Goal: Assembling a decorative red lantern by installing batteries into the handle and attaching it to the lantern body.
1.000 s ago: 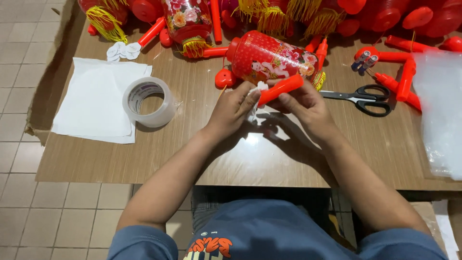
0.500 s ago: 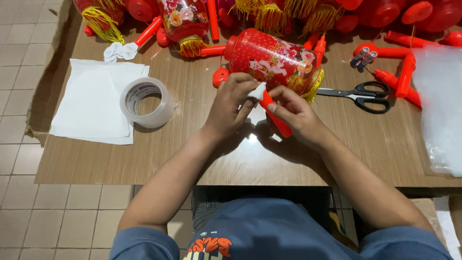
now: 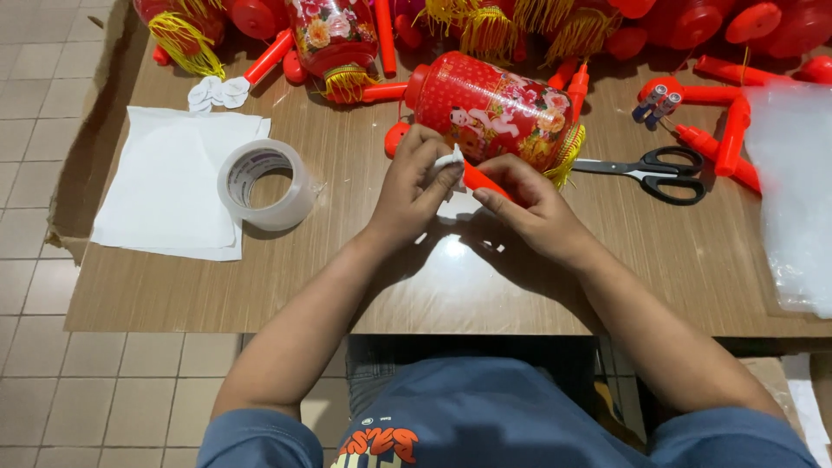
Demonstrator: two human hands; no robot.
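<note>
My left hand [image 3: 414, 189] pinches a small white piece [image 3: 450, 162] against the orange plastic handle [image 3: 479, 179] of a red toy lantern [image 3: 490, 111]. That same handle is held from the other side by my right hand [image 3: 533, 208]. The lantern lies on its side on the wooden table [image 3: 433, 277], just beyond my fingers, with a yellow tassel fringe [image 3: 568, 154] at its right end. Both hands meet at the middle of the table.
A roll of clear tape [image 3: 265, 185] sits on white sheets [image 3: 169, 186] at the left. Black scissors [image 3: 659, 171] lie to the right, with clear plastic bags [image 3: 796, 191] at the far right. More red lanterns [image 3: 334, 35] and orange handles [image 3: 732, 130] crowd the back edge.
Both hands have turned the orange handle from pointing up-right to lying lower between them. The left hand's fingers have shifted onto the white piece at its end.
</note>
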